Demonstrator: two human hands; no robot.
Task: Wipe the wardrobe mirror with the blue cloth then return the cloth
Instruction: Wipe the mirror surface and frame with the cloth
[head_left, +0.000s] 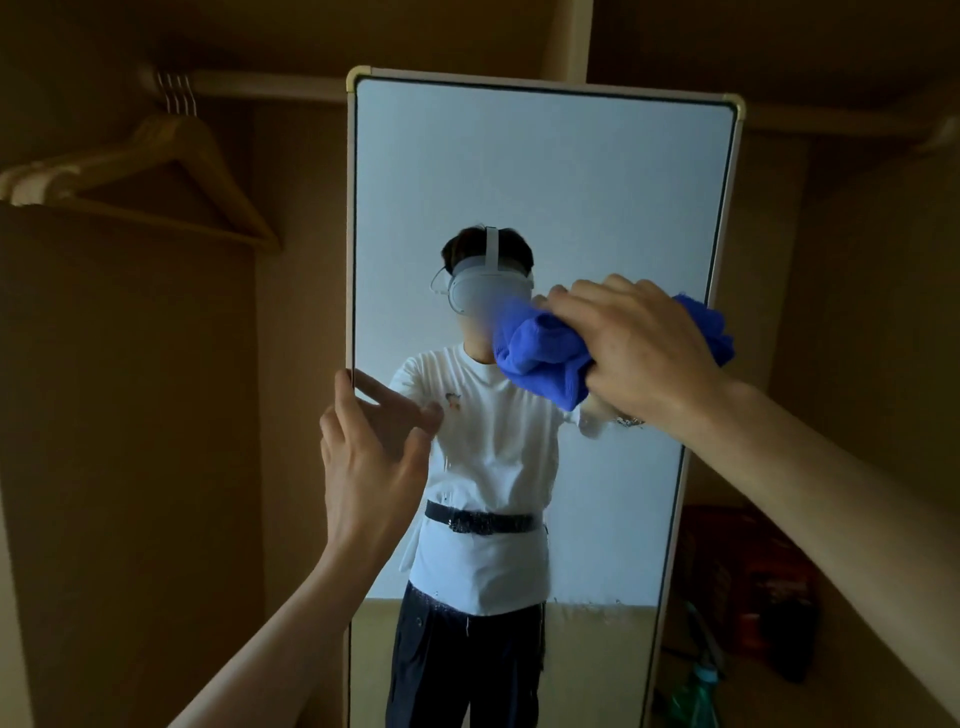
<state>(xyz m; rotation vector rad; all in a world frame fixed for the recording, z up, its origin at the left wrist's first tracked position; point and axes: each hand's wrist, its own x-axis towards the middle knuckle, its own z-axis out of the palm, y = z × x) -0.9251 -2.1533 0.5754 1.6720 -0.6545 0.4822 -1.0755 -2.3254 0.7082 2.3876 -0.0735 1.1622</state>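
Our right hand (631, 345) bunches the blue cloth (545, 356) against the mirror (545, 182), mid-height near its right edge. Our left hand (371, 447), fingers spread, grips the mirror's left edge.

Both arms are bare and stretched out forward. Left hand (371, 457) is up with the back facing the camera, fingers loosely spread, thumb sitting right at the mirror's (545, 171) left edge. Right hand (636, 345) is higher, knuckles toward the camera, fingers curled and clamped around the bunched blue cloth (540, 351), wrist angled down.
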